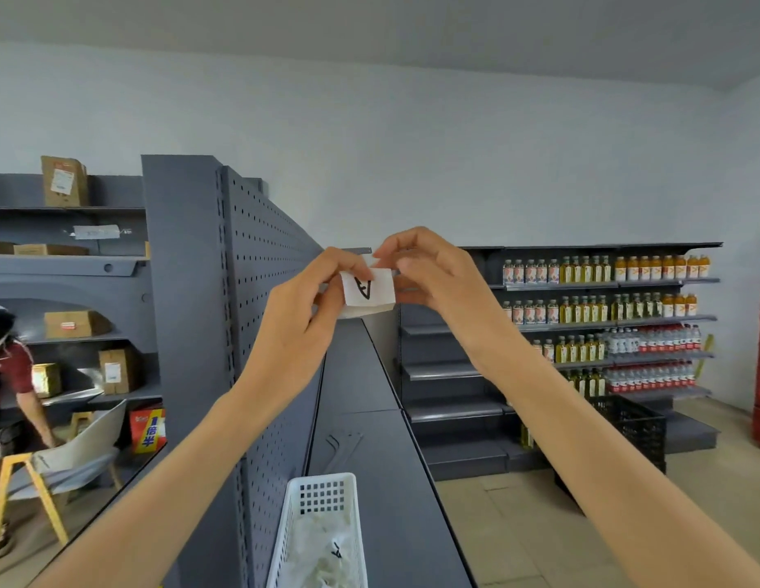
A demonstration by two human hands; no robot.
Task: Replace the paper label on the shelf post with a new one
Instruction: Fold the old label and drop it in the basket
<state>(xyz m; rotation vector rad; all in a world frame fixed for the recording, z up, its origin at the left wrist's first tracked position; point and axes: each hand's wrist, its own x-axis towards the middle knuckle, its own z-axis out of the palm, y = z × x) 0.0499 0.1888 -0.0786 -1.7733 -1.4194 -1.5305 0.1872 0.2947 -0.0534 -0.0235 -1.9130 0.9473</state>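
Note:
Both my hands are raised in front of me over the top of a grey shelf unit, holding a small white paper label (371, 290) with a black handwritten mark. My left hand (310, 307) pinches its left edge. My right hand (429, 273) pinches its upper right corner with thumb and forefinger. The grey shelf post (187, 290) with its slotted edge stands upright to the left, apart from the hands. The label's lower part is folded or layered; I cannot tell whether it is one sheet or two.
A white plastic basket (323, 494) holding crumpled papers sits on the grey shelf top (369, 418) below my hands. A perforated back panel (267, 269) runs along the left. Shelves of bottles (603, 307) line the far wall, with a black crate (632, 426). A person (9, 375) bends by a chair (72, 456) at left.

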